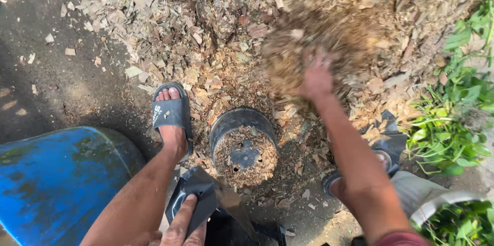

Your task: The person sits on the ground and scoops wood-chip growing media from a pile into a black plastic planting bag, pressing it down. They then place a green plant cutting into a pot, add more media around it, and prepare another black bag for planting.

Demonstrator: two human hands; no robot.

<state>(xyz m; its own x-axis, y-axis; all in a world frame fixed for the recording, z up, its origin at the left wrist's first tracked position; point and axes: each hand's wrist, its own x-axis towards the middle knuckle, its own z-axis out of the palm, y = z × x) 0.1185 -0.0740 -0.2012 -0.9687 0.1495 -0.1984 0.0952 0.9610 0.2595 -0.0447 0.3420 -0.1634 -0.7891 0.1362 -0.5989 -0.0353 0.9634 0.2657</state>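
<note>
Bag (198, 202) — black, thin plastic, with small round holes — sits at the bottom edge, just in front of the pot, its top flap pinched between the left hand's (180, 228) fingers and thumb. Just beyond it a black pot (242, 146) lies tipped toward the camera, its drained bottom dusted with chips. A foot in a grey sandal (172, 115) stands just left of the pot; a blue drum (62, 181) fills the lower left corner. Further off, the right hand (316, 79) reaches into the chip pile (216, 30) — blurred, so whether it is closed on chips cannot be told; loose chips fly about it. Green weeds (455, 122) edge the right side.
</note>
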